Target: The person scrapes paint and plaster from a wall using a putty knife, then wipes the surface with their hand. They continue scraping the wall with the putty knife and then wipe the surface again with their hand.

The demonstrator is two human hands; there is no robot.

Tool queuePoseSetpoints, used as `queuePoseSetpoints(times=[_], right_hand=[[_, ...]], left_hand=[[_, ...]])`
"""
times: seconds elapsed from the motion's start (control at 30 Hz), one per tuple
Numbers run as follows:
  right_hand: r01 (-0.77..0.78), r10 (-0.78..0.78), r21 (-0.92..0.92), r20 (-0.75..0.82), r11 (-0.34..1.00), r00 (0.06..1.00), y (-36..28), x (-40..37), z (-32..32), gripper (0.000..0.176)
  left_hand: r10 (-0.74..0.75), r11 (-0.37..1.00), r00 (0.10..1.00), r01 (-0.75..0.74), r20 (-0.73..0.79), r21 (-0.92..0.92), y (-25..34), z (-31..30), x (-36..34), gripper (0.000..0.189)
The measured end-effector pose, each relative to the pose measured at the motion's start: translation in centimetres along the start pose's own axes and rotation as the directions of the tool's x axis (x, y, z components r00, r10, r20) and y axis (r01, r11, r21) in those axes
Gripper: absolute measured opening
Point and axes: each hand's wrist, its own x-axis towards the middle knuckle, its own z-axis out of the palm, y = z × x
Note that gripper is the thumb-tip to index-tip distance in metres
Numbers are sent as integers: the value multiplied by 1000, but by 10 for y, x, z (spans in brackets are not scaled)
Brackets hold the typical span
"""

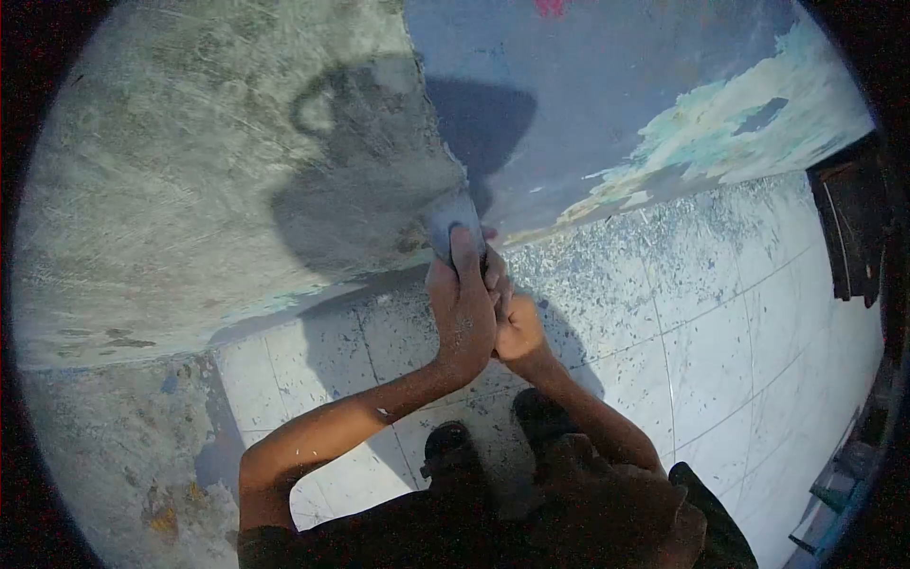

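Observation:
My left hand point(463, 322) is closed round a scraper, its thumb pressed along the flat grey blade point(457, 211). The blade lies against the wall where bare grey plaster point(227, 171) meets blue paint point(559, 104). Just below and to the right, my right hand point(520, 328) is closed with its fingers up against the left hand. It seems to grip the scraper's handle, which is hidden between the two hands.
Paint flakes lie over the white tiled floor point(701, 332), thickest along the wall's foot. My feet point(450, 446) stand close to the wall. A dark object point(848, 223) is at the far right, and a blue item point(839, 493) sits at the lower right edge.

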Motion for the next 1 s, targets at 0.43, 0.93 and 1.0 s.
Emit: queuePoseSetpoints(times=[0.43, 0.93, 1.0], right_hand=[[-89, 92, -130, 20, 988, 996, -19, 1, -11, 38], [-195, 211, -164, 87, 967, 974, -40, 1, -33, 32], [-192, 205, -148, 72, 970, 976, -43, 5, -34, 34]], left_hand=[[45, 823, 898, 215, -437, 526, 25, 63, 0, 50], [-22, 957, 983, 74, 184, -280, -1, 20, 20, 45], [-54, 954, 988, 94, 144, -284, -1, 23, 25, 45]])
